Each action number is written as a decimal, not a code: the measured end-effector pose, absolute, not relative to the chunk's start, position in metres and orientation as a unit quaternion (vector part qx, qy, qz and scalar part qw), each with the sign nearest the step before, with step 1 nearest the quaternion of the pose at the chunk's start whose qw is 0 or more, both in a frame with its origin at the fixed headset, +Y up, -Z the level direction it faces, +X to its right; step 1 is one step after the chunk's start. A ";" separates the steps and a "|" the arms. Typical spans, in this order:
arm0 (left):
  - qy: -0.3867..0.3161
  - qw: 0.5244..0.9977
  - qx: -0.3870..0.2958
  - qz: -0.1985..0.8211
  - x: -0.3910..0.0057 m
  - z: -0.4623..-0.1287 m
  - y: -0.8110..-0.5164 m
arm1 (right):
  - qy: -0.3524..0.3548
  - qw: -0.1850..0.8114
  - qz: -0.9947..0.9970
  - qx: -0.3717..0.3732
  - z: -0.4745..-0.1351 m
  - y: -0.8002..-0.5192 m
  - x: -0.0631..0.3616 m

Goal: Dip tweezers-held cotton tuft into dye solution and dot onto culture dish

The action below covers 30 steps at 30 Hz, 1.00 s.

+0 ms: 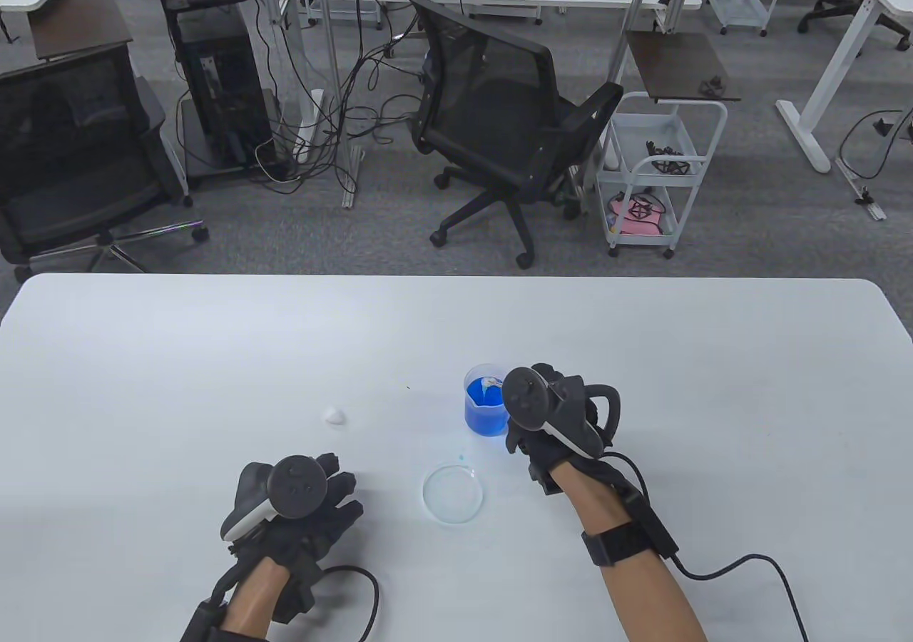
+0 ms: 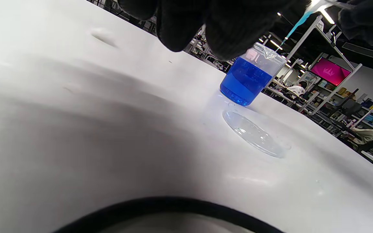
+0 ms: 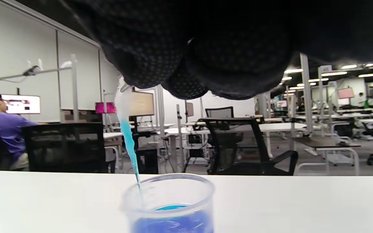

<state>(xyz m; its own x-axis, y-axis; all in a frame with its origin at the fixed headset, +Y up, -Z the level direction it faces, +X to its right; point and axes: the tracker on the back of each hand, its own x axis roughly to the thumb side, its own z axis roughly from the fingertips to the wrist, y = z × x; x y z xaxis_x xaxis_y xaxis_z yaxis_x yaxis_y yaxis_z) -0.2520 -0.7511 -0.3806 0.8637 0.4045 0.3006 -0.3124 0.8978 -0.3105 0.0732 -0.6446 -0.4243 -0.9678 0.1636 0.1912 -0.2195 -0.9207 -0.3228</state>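
- The right hand (image 1: 553,421) hangs above the beaker (image 1: 486,409), a clear plastic one partly filled with blue dye solution (image 3: 173,222), standing on the white table (image 1: 642,357).
- A stretched cotton tuft (image 3: 126,129) hangs from under the right hand's gloved fingers (image 3: 186,64); its upper part is white, its lower part is stained turquoise, and its thin tip reaches inside the beaker's rim.
- The tweezers (image 2: 327,4) show only as a pale sliver at the top of the left wrist view; how the right hand's fingers close on them is hidden, so I cannot tell the grip.
- The culture dish (image 1: 453,493), clear and shallow, lies flat on the table just in front of the beaker, between the two hands.
- A faint blue speck (image 1: 461,455) marks the table between the dish and the beaker.
- A small white cotton ball (image 1: 334,415) lies on the table to the left of the beaker, well apart from it.
- The left hand (image 1: 314,503) rests on the table, fingers loosely bent and holding nothing.
- The beaker has faint graduation marks, too blurred to read.
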 end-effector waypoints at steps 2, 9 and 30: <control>-0.183 0.957 -0.128 0.186 -0.251 -0.381 -0.751 | -0.166 0.101 0.976 0.096 -0.410 -0.654 0.069; -0.194 0.954 -0.136 0.183 -0.244 -0.382 -0.757 | -0.092 0.078 0.985 0.127 -0.386 -0.740 0.047; -0.223 0.936 -0.222 0.157 -0.156 -0.421 -0.800 | -0.148 0.091 0.978 0.113 -0.393 -0.743 0.046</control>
